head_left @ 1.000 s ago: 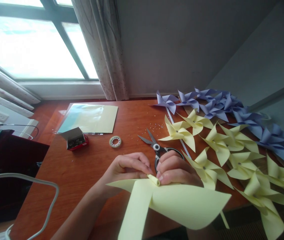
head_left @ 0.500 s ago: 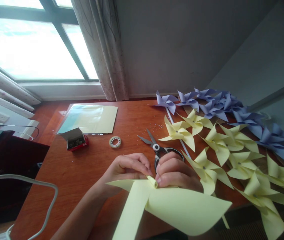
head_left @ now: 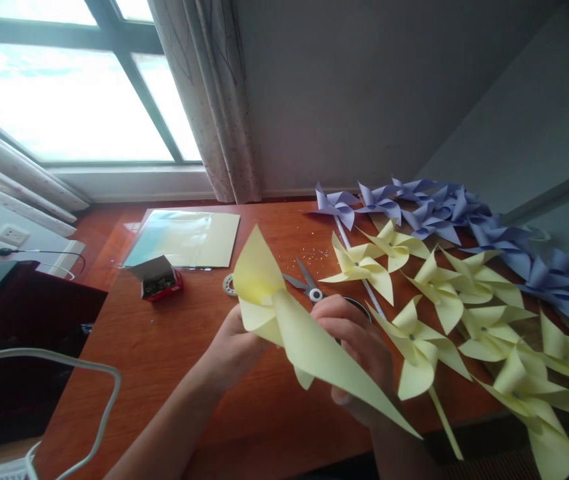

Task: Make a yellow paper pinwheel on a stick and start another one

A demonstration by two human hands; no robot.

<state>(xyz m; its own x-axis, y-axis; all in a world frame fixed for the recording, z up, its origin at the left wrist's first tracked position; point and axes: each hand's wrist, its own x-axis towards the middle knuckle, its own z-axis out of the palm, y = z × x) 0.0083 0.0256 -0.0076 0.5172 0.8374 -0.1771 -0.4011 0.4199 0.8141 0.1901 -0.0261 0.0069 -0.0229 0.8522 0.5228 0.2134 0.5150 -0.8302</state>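
A pale yellow paper pinwheel (head_left: 309, 340) is held up above the near part of the table, its curled blades turned towards me. My left hand (head_left: 239, 350) is closed on it from the left, with the fingertips hidden behind the paper. On the other side, my right hand (head_left: 364, 347) has its fingers curled against the back of the long blade, which covers part of the hand. Just beyond the hands lie scissors (head_left: 309, 283) with their blades apart, the handles partly hidden by my right hand. A tape roll (head_left: 229, 285) is partly covered by the pinwheel.
Several yellow pinwheels (head_left: 411, 337) and purple pinwheels (head_left: 431, 220) spread over the right side. An open small red box (head_left: 161, 287) stands at left, near paper sheets in a clear sleeve (head_left: 184, 237). Paper scraps dot the wooden table (head_left: 129, 373). A white cable (head_left: 109, 400) loops at left.
The pinwheel in my hands has been raised and turned, so its blades now point up and to the lower right. My hands have moved apart, and the rolled paper end is no longer visible.
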